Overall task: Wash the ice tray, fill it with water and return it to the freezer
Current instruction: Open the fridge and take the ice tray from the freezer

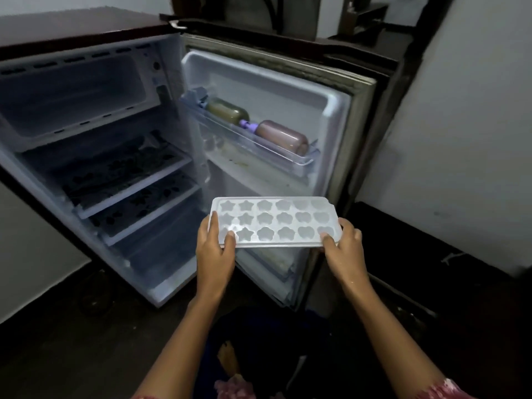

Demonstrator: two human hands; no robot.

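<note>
One ice tray (276, 223), two hands, two bottles, one open fridge (86, 33).
From where I stand the tray shows eighteen moulds, three rows of six; one left hand (214, 251) and one right hand (344, 249), one per short end. One door rack (299, 164) carries one greenish bottle (227, 110) and one brownish bottle (282, 136). Inside: one freezer box (74, 93), two patterned shelves (121, 171).

Forearms (198, 326) bare; pink-red patterned sleeves (444, 389) at elbows.
</note>
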